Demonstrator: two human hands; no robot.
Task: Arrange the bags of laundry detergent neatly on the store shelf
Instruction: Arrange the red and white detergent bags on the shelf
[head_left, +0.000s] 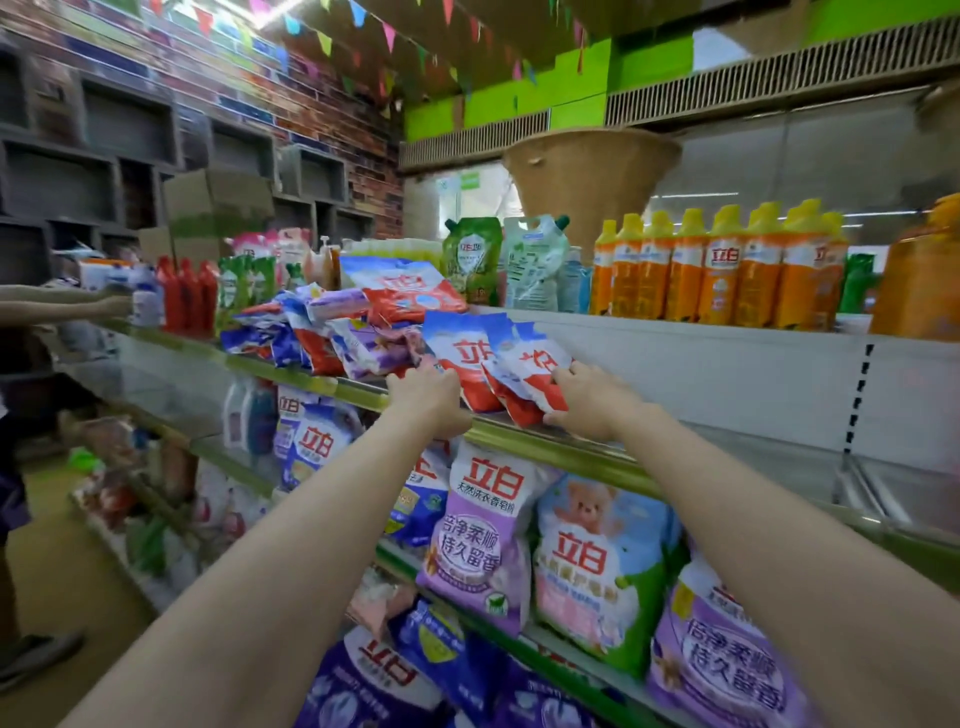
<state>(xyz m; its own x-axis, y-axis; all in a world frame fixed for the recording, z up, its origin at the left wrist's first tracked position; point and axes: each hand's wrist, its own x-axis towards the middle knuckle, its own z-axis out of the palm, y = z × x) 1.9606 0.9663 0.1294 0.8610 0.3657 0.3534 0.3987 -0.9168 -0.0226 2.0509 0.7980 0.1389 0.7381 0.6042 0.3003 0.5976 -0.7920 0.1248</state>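
Two small red, white and blue detergent bags lean side by side at the front of the upper shelf (753, 457). My left hand (428, 397) grips the lower edge of the left bag (460, 353). My right hand (589, 397) pinches the right bag (535, 364) at its lower right corner, fingers on its face. To their left lies a jumbled heap of similar small bags (337, 332), red-and-blue and purple ones mixed, with one red-and-white bag (405, 291) on top.
Orange bottles (727, 270) and green pouches (472, 260) stand on the top shelf behind. Large purple, pink and blue detergent bags (483, 530) fill the lower shelves. Another person's arm (62, 306) reaches toward the shelf at far left. Bare shelf stretches to the right.
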